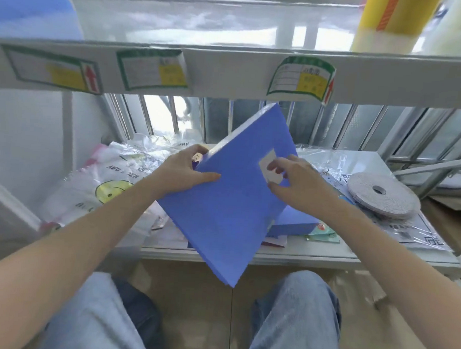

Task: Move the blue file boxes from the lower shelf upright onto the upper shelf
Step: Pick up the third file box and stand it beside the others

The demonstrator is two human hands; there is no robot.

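Observation:
A blue file box is tilted in the air over the front of the lower shelf, one corner pointing up toward the upper shelf edge. My left hand grips its left edge, thumb on the broad face. My right hand presses on the face next to a white label, fingers spread. A second blue file box lies flat on the lower shelf behind the held one, mostly hidden. Another blue object stands at the far left of the upper shelf.
Clear printed plastic bags pile on the lower shelf's left. A grey tape roll lies on wrapped sheets at right. Yellow and pale rolls stand on the upper shelf at right. Green-framed labels hang on the upper shelf edge. My knees are below.

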